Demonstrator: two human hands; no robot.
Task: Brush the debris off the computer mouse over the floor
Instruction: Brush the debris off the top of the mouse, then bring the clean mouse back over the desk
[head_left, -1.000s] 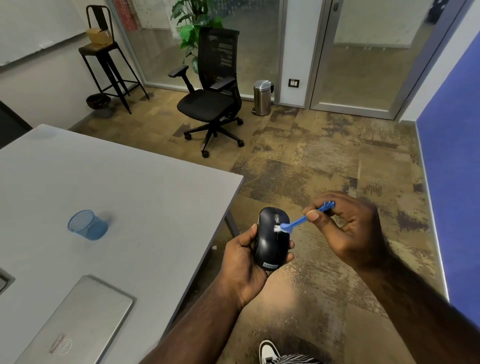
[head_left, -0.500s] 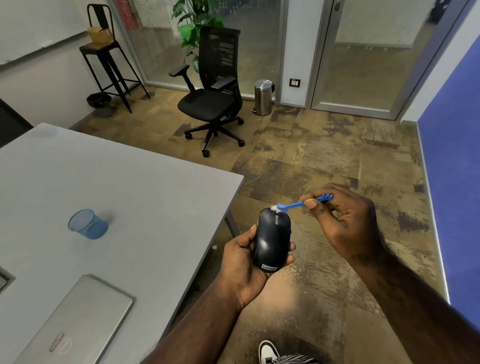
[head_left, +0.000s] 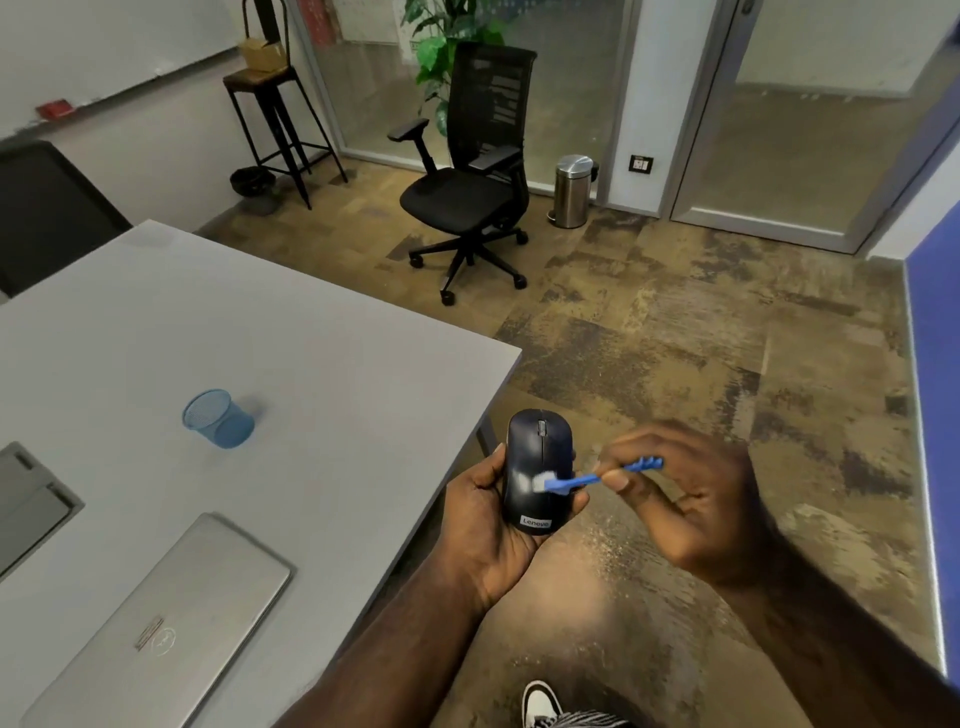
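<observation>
We see the table (head_left: 311, 364) at our left, carrying a mesh cup (head_left: 218, 419) and, nearer us, a closed laptop (head_left: 156, 623). Just right of the table's edge, over the floor (head_left: 675, 338), the left hand (head_left: 483, 525) holds the mouse (head_left: 538, 470); the brush (head_left: 587, 478) lies across it, held by the right hand (head_left: 691, 499). Beyond stand an office chair (head_left: 467, 171) and, to its right, a bin (head_left: 573, 191).

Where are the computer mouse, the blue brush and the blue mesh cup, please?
computer mouse (head_left: 537, 499): head view, lower back.
blue brush (head_left: 566, 482): head view, neck behind bristles.
blue mesh cup (head_left: 221, 422): head view, side wall.
</observation>
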